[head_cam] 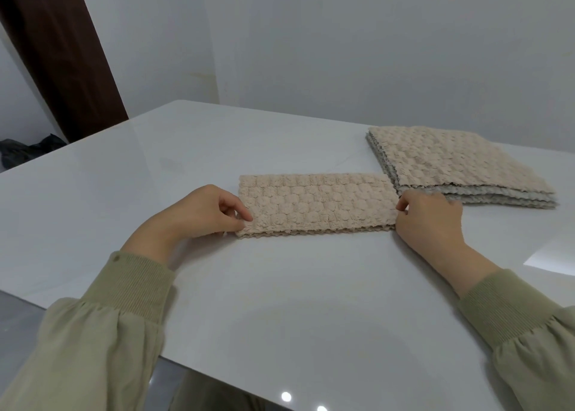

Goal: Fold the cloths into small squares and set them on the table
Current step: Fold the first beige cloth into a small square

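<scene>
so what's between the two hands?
Head view: the beige textured cloth folded into a strip spans from the left hand to the right hand, both pinching its ends.

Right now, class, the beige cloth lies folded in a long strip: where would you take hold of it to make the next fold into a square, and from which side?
Pinch one short end of the cloth, coming in from the side as the left hand and right hand do. The strip is long, flat and layered, so a short end probably carries over to the other best.
</scene>
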`<state>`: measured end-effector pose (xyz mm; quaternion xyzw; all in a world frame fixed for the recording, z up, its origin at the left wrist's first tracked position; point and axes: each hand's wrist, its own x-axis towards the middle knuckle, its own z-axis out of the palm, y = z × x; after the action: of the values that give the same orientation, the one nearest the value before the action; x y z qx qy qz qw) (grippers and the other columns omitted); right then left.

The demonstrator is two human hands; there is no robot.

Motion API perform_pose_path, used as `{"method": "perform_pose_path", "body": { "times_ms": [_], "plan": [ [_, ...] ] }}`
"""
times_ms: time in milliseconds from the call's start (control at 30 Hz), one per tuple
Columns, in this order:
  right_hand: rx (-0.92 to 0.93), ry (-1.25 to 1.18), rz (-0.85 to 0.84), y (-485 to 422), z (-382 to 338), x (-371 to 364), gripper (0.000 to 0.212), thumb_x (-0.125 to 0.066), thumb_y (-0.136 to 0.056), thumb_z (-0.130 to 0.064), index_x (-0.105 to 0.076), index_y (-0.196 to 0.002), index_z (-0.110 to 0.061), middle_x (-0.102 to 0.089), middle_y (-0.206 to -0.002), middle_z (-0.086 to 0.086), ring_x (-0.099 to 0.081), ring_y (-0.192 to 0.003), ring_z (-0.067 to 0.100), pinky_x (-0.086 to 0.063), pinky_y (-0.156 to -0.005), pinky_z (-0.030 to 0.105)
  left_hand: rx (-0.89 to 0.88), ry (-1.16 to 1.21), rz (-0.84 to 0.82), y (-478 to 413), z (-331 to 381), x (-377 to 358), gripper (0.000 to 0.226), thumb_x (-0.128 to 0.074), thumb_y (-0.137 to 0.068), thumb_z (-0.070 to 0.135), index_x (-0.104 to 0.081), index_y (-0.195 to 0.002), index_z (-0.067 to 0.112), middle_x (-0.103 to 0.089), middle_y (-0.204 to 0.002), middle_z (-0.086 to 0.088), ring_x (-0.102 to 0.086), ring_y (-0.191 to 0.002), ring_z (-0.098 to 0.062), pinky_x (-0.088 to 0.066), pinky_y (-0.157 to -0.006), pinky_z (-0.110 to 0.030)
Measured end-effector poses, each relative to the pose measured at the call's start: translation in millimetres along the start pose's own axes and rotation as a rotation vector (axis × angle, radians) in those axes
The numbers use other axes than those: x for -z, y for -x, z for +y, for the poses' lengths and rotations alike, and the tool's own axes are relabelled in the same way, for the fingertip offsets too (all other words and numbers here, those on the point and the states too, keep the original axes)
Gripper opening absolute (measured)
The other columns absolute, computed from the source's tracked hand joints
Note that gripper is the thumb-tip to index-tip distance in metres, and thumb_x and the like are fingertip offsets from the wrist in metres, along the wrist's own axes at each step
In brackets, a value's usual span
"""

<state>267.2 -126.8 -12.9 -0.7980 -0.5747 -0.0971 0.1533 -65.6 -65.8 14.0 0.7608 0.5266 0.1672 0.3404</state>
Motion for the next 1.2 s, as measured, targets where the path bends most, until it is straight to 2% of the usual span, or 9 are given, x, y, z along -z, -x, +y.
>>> {"method": "perform_pose_path", "body": {
  "times_ms": [67, 133, 233, 433, 533, 633, 967, 1100, 1200],
  "plan": [
    [0.055, -0.132, 0.120, -1.0, -2.6, 1.2, 0.028, -0.039, -0.084, -0.010, -0.065, -0.095, -0.011, -0.064, -0.097, 0.008, -0.051, -0.101, 0.030, -0.029, -0.091, 0.040, -0.004, 0.027, 0.131, -2.2, 2.7, -2.1, 0.010, -0.071, -0.079, 0.015, -0.074, -0.071, 0.021, -0.063, -0.059, 0.001, -0.051, -0.055, -0.009, -0.040, -0.058, -0.020],
    [0.124, -0.334, 0.236, -3.2, -14.4, 6.7, 0.039, -0.032, -0.077, -0.011, -0.065, -0.098, -0.004, -0.065, -0.100, 0.013, -0.052, -0.100, 0.031, -0.033, -0.088, 0.037, -0.014, 0.017, 0.479, -10.5, 6.8, -9.6, 0.016, -0.064, -0.084, 0.018, -0.069, -0.068, 0.018, -0.064, -0.066, -0.001, -0.054, -0.064, -0.015, -0.040, -0.060, -0.024],
    [0.166, -0.470, 0.215, -9.0, -45.3, 7.8, 0.040, -0.033, -0.083, -0.008, -0.061, -0.111, -0.004, -0.062, -0.114, 0.012, -0.051, -0.111, 0.028, -0.035, -0.093, 0.034, -0.129, -0.121, 0.815, -24.8, 28.1, -28.2, 0.017, -0.053, -0.088, 0.016, -0.069, -0.084, 0.016, -0.068, -0.084, -0.001, -0.059, -0.084, -0.023, -0.043, -0.073, -0.031],
    [0.229, -0.510, -0.077, -24.6, -99.0, -12.4, 0.040, -0.032, -0.099, -0.014, -0.042, -0.137, -0.010, -0.047, -0.140, 0.009, -0.040, -0.130, 0.023, -0.029, -0.105, 0.031, -0.136, -0.470, 0.486, -58.5, 51.3, -64.5, 0.034, -0.037, -0.094, 0.012, -0.061, -0.117, 0.015, -0.057, -0.128, -0.003, -0.028, -0.136, -0.024, -0.019, -0.110, -0.041],
    [0.320, -0.184, -0.285, -24.3, -102.0, -27.7, 0.048, -0.022, -0.101, -0.031, -0.025, -0.147, -0.016, -0.026, -0.154, 0.006, -0.022, -0.142, 0.021, -0.012, -0.115, 0.047, -0.030, -0.634, 0.184, -68.8, 40.0, -73.0, 0.047, -0.020, -0.101, 0.031, -0.026, -0.147, 0.026, -0.019, -0.157, 0.001, -0.002, -0.146, -0.025, -0.004, -0.115, -0.053],
    [0.293, -0.048, -0.382, -27.6, -89.0, -32.2, 0.054, -0.014, -0.100, -0.042, -0.012, -0.150, -0.023, -0.006, -0.159, -0.002, -0.004, -0.146, 0.017, -0.001, -0.115, 0.051, 0.004, -0.631, 0.059, -69.5, 29.5, -69.9, 0.054, -0.012, -0.098, 0.049, -0.005, -0.150, 0.034, 0.001, -0.159, 0.006, 0.006, -0.146, -0.022, 0.004, -0.114, -0.054],
    [0.103, -0.003, -0.357, -39.2, -54.5, -34.0, 0.059, -0.014, -0.098, -0.043, -0.010, -0.151, -0.017, -0.004, -0.159, 0.003, -0.003, -0.146, 0.019, -0.003, -0.117, 0.047, 0.027, -0.666, 0.092, -64.6, 25.4, -68.9, 0.063, -0.012, -0.094, 0.061, -0.002, -0.150, 0.034, 0.004, -0.159, 0.008, 0.008, -0.146, -0.020, 0.004, -0.114, -0.055],
    [0.096, -0.098, -0.126, -35.2, -53.0, -33.4, 0.049, -0.023, -0.095, -0.033, -0.047, -0.129, -0.008, -0.041, -0.141, 0.014, -0.035, -0.131, 0.028, -0.026, -0.110, 0.048, 0.046, -0.668, 0.091, -62.9, 26.6, -68.2, 0.063, -0.012, -0.094, 0.061, -0.002, -0.150, 0.034, 0.004, -0.159, 0.007, 0.007, -0.146, -0.020, 0.003, -0.114, -0.055],
    [0.127, -0.103, 0.087, -24.8, -56.2, -27.1, 0.052, -0.023, -0.084, -0.029, -0.062, -0.105, -0.002, -0.061, -0.111, 0.016, -0.054, -0.102, 0.035, -0.044, -0.086, 0.044, 0.049, -0.653, 0.097, -62.6, 25.8, -69.5, 0.064, -0.012, -0.094, 0.062, -0.002, -0.150, 0.034, 0.003, -0.159, 0.007, 0.006, -0.146, -0.020, 0.003, -0.114, -0.056]
  ]
}}
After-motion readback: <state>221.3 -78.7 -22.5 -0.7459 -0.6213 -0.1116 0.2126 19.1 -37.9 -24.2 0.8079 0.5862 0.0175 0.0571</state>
